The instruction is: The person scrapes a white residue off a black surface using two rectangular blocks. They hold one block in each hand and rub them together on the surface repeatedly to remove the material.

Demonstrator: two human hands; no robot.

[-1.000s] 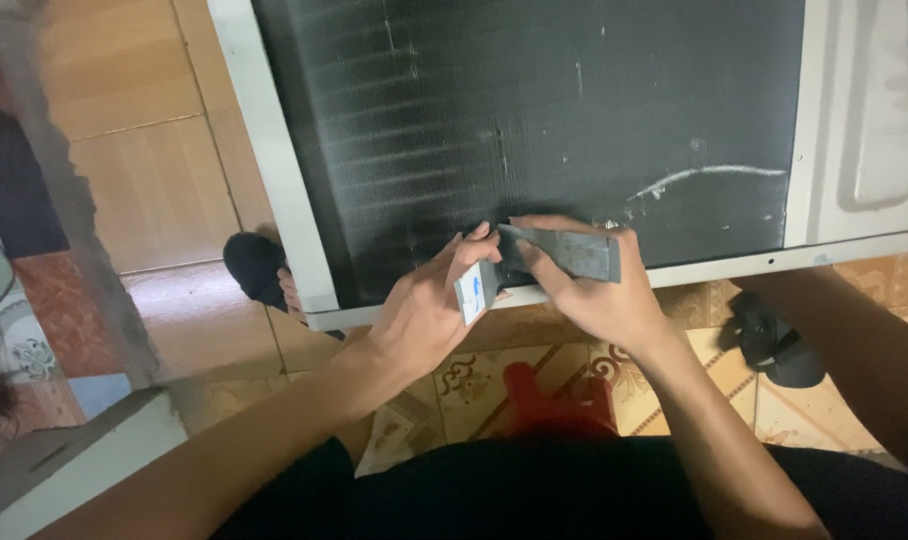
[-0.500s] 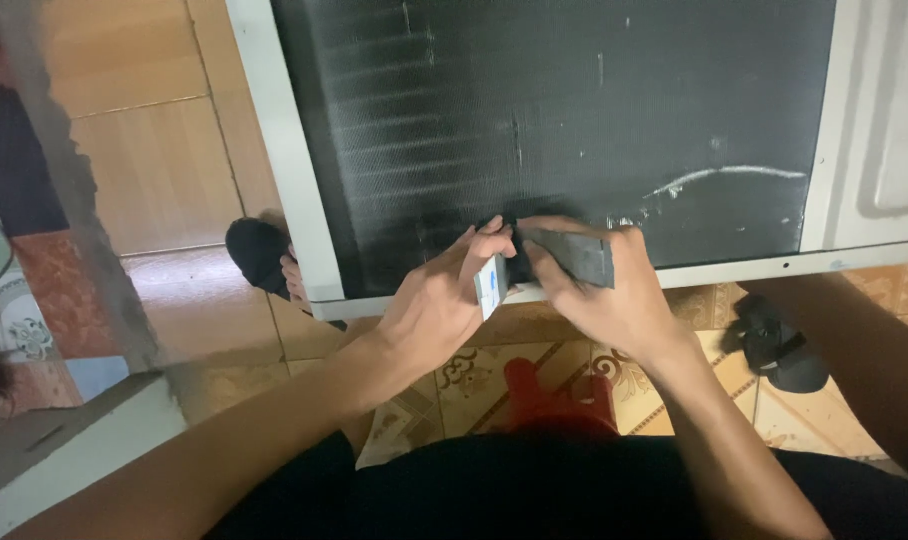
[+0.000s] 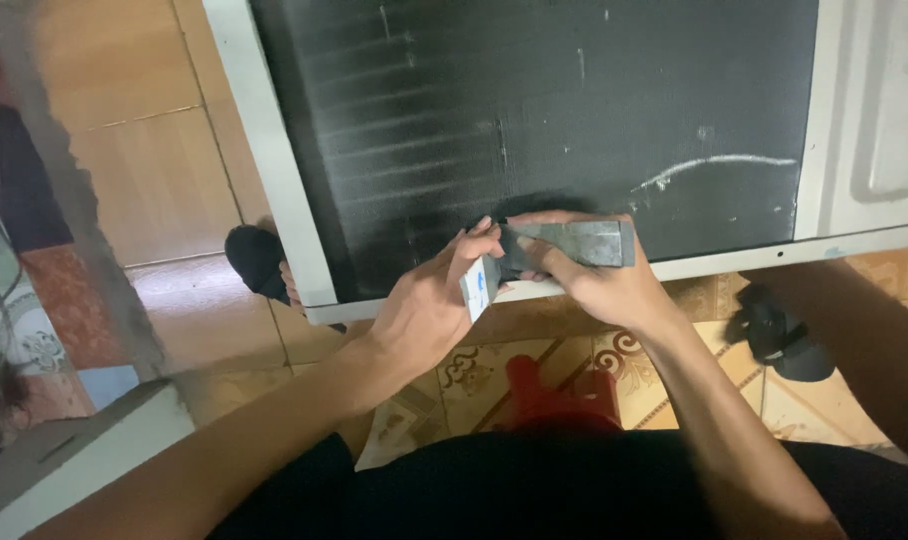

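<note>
Both hands meet right at the bottom edge of the white-framed black finned panel [image 3: 574, 90]. Right hand [image 3: 599, 285] is wrapped around a flat grey metal block [image 3: 579, 243], laid along the lower frame rail. Left hand [image 3: 429, 310] pinches a small white card [image 3: 477, 287] just beside the block's left end. Patterned floor tiles [image 3: 474, 375] below, black slippers [image 3: 257, 260] near the panel's bottom-left corner.

Two hands, left [image 3: 429, 310] and right [image 3: 594, 285]; one grey metal block [image 3: 579, 243]; one small white card [image 3: 479, 287]; one dark finned panel [image 3: 534, 110] in a white frame; two black sandals [image 3: 257, 260] [image 3: 779, 335] on the floor
</note>
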